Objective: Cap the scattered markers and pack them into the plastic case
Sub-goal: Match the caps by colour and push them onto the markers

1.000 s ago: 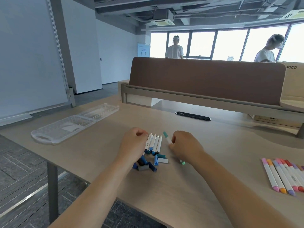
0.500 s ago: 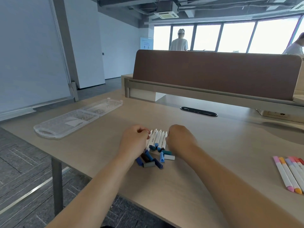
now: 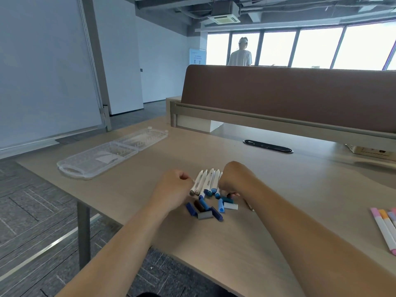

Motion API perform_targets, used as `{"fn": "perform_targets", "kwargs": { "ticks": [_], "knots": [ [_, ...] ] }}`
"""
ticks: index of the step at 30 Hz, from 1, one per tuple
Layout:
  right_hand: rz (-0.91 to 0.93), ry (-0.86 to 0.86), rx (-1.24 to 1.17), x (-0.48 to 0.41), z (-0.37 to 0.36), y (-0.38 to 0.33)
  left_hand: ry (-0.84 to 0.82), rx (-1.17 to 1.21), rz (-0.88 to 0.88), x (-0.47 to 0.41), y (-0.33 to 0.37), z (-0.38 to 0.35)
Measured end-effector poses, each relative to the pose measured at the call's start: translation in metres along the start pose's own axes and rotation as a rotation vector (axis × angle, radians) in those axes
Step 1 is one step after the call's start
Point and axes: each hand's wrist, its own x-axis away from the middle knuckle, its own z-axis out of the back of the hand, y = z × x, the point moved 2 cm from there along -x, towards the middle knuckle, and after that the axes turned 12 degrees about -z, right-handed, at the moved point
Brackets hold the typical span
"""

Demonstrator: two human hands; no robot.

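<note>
The pale wood-look counter [image 3: 278, 221] carries everything. On it the clear plastic case [image 3: 111, 155] lies opened flat and holds no markers, well apart from the work at about ten o'clock from the hands. The left hand [image 3: 173, 189] has its fingers curled, knuckles against the nine o'clock side of a row of white-barrelled markers [image 3: 206, 182]; whether it grips one, I cannot tell. The right hand [image 3: 233, 179] is curled too, bracketing the row from three o'clock, fingertips down by a dark teal cap, and its hold is likewise hidden. The markers lie side by side between the hands, blue and grey tips bare, pointing to six o'clock. Far out at three o'clock lies a set of capped pastel markers [image 3: 383, 224]. Just beside the bare tips, a scatter of loose blue and grey caps [image 3: 205, 207] waits. The step appears to be gathering the uncapped markers; next calls for matching each cap by colour and pressing it on, then carrying them to the case.
</note>
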Motion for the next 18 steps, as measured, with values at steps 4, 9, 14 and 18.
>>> {"fn": "perform_targets", "kwargs": {
  "ticks": [4,9,14,18],
  "knots": [
    [0.01,0.05,-0.293,0.006,0.005,0.013,-0.203,-0.151,0.009,0.008,0.002,-0.003],
    [0.043,-0.117,-0.591,0.024,0.007,0.024,-0.301,-0.248,0.046,0.014,0.01,-0.008],
    [0.101,-0.147,-0.619,0.034,0.003,0.031,-0.301,-0.305,0.035,0.017,0.015,-0.01],
    [0.123,-0.13,-0.607,0.036,0.002,0.035,-0.266,-0.252,-0.009,0.018,0.014,-0.011]
  ]
}}
